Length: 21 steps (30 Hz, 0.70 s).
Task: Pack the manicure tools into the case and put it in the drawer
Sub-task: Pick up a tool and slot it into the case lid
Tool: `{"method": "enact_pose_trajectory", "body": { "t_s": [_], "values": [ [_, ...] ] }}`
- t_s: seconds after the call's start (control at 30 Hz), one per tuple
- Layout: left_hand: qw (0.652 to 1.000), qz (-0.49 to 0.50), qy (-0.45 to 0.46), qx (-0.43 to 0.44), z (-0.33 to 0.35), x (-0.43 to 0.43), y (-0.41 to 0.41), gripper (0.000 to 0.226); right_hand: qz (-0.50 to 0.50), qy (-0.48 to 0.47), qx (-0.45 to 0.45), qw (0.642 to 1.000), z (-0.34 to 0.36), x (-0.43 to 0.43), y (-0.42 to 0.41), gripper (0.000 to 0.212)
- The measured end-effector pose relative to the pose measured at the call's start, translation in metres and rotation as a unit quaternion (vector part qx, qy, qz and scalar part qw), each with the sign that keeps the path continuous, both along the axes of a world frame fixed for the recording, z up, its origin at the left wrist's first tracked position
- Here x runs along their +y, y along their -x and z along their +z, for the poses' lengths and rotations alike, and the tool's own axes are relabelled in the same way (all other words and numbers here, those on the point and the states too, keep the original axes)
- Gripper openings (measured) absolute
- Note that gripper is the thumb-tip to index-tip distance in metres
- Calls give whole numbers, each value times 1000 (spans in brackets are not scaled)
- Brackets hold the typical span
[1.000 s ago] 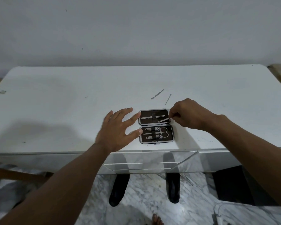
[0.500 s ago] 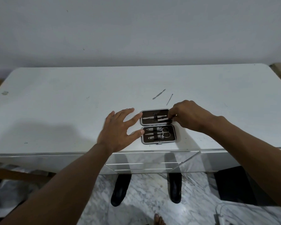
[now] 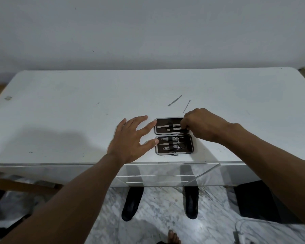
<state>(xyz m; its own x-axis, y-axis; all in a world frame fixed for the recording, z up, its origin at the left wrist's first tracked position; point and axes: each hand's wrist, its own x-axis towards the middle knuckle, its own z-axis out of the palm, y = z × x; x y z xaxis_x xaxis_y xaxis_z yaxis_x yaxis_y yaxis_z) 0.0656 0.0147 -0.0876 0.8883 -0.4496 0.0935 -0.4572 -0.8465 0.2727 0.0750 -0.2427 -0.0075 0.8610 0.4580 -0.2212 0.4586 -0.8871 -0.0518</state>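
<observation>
Steel tool (image 3: 174, 127) pinched in the right hand (image 3: 203, 125) slides under the far-half strap of the open brown case (image 3: 173, 136); splayed, empty left hand (image 3: 130, 140) should brace its edge.

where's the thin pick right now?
Head view: the thin pick lies loose on the white table, just beyond the right hand, right of the other loose tool, behind the open case.

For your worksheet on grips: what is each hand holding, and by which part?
Right hand pinches a slim tool by its right end; left hand holds nothing.
</observation>
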Motion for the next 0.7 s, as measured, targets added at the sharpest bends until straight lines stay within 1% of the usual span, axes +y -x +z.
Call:
{"method": "enact_pose_trajectory", "body": {
  "t_s": [0.17, 0.33, 0.6, 0.7],
  "values": [
    [1000, 0, 2, 1, 1, 0, 0, 63, -10, -27, 16, 999, -8, 9, -4, 30],
    [1000, 2, 7, 3, 2, 0, 1, 65, -26, -59, 30, 997, -13, 14, -6, 26],
    [1000, 2, 8, -1, 1, -1, 1, 64, -11, -67, 20, 997, -12, 14, -3, 31],
    [1000, 0, 6, -1, 1, 0, 0, 63, -10, -80, 13, 997, -14, 16, -2, 30]
  ]
}}
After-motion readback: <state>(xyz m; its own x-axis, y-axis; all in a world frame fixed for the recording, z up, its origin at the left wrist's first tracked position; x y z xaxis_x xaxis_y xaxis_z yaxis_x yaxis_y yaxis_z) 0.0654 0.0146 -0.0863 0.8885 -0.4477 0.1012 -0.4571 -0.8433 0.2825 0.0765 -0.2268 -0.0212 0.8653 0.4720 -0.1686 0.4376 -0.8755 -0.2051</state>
